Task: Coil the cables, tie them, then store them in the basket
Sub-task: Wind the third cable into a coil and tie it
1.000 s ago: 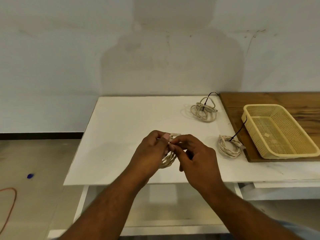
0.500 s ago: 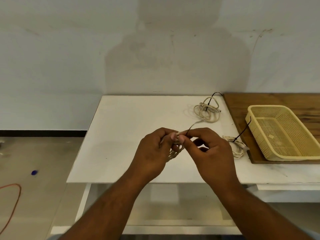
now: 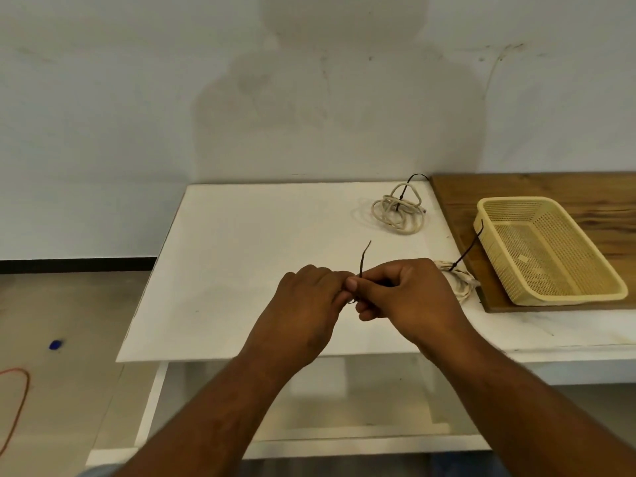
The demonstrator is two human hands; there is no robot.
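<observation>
Writing: a small pale patch (image 3: 523,268) on the basket (image 3: 568,299) bottom, too small to read.
Held cable (image 3: 351,300): cream cord, up in the air over the front mid of the white table (image 3: 241,256), btwn both hands. Nearly all hidden. Only a tiny bit peeks out below the thumbs.
Dark tie (image 3: 363,259): thin, dark brown, a bit wavy. One end sticks up from where the hands meet & leans R.
L hand (image 3: 309,304): fingers curled tight round the held cable, back of hand up.
R hand (image 3: 409,297): thumb & first finger pinch the dark tie low down, right against the L hand. Other fingers curl under.
Far cable (image 3: 395,215): cream, loose messy loops, lies at the back R of the table. Far tie (image 3: 406,187), thin & dark, stands up out of it.
Near cable (image 3: 461,285): cream, small bundle, lies on the table just beside the R hand, partly behind it, next to the wood board (image 3: 516,187).
Near tie (image 3: 469,247): dark, runs up & R to the basket's side. Can't tell if it touches.
Basket: yellow plastic, little holes all over, long box shape, sits on the wood board. All 3 cables are outside it.
Floor (image 3: 69,304): L of the table, w/ a small blue bit (image 3: 55,344) & an orange cord (image 3: 19,401) loop.
</observation>
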